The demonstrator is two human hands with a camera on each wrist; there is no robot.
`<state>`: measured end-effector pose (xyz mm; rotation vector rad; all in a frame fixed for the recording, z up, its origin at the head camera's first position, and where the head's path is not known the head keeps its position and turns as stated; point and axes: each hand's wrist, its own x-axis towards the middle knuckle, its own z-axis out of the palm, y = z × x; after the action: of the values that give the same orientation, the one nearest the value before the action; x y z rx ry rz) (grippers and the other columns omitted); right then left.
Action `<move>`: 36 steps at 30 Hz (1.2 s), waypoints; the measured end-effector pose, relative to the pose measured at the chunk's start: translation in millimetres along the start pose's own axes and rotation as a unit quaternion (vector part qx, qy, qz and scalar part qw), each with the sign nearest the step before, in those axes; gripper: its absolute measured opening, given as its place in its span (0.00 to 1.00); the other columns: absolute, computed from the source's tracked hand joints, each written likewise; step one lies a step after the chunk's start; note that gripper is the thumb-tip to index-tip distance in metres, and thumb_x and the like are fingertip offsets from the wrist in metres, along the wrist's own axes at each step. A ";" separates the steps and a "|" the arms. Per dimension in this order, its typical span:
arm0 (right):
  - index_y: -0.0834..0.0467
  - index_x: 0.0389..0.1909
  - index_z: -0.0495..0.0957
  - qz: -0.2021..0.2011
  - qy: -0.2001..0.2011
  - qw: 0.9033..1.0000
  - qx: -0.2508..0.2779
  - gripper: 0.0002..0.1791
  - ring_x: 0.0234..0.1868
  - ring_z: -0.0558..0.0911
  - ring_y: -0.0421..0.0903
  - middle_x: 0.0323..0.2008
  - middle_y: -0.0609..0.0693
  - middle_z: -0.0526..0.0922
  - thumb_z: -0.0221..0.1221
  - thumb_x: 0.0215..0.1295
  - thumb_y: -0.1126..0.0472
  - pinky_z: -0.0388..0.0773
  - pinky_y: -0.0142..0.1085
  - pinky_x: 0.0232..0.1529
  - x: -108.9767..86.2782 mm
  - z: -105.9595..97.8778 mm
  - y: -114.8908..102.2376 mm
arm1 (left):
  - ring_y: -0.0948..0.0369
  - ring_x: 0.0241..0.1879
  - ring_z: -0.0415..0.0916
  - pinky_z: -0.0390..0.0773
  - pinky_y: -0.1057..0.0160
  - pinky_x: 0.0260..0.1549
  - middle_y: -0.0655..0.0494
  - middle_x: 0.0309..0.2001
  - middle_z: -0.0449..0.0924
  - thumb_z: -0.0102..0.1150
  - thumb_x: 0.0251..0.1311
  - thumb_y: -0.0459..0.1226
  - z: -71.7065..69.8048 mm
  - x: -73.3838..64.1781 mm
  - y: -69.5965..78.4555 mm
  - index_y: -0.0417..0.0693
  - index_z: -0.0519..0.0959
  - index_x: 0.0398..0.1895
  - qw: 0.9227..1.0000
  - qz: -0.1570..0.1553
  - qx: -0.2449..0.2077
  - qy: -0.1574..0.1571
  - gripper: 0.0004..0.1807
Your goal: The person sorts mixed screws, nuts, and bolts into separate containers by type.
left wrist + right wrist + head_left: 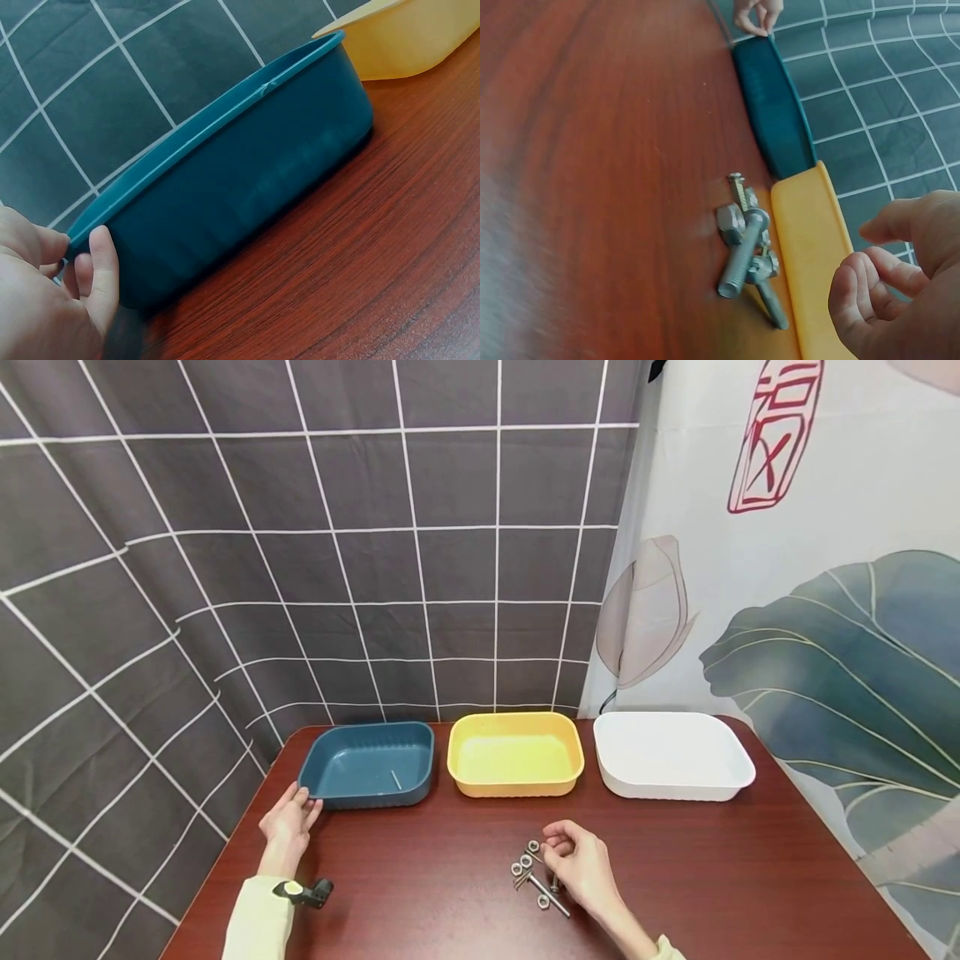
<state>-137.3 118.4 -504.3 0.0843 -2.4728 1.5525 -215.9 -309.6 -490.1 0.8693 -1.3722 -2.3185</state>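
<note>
My left hand (288, 820) pinches the near left corner of the blue tray (367, 799) by its rim; in the left wrist view the thumb and fingers (103, 259) lie on either side of that rim. A single thin, light screw (396, 779) lies in this tray. My right hand (583, 867) hovers beside a small pile of hardware, its fingers loosely bent. From the right wrist, a gap shows between thumb and fingertips, with nothing in it. The pile includes a long bolt (744, 253), a hex nut (730, 223) and several smaller screws and nuts.
A yellow tray (516, 789) stands in the middle of the table's back edge, with a white tray (671, 789) to its right. Behind the reddish-brown table (420, 877) hang a grey grid-patterned curtain (450, 560) and a white leaf-print curtain (697, 635).
</note>
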 end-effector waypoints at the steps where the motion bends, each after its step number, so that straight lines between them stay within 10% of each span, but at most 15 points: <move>1: 0.64 0.34 0.82 0.001 0.004 1.000 -0.001 0.09 0.23 0.79 0.37 0.25 0.45 0.80 0.66 0.50 0.75 0.79 0.28 0.22 -2.1 0.2 0.4 | 0.69 0.22 0.75 0.86 0.71 0.30 0.63 0.27 0.76 0.51 0.69 0.26 0.0 0.1 0.1 0.40 0.62 0.75 1.000 -0.001 0.001 0.000 0.30; 36: 0.55 0.30 0.81 -0.071 0.043 0.986 -0.143 0.14 0.25 0.75 0.33 0.26 0.38 0.77 0.71 0.45 0.73 0.78 0.32 0.25 -39.3 16.2 13.7 | 0.69 0.22 0.75 0.86 0.71 0.30 0.63 0.25 0.75 0.51 0.70 0.26 0.2 -2.1 0.6 0.39 0.61 0.75 1.000 -0.001 -0.001 -0.003 0.30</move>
<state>-103.9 107.2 -531.7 0.1393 -2.5298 1.1092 -214.5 -308.6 -488.8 0.8656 -1.3710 -2.3254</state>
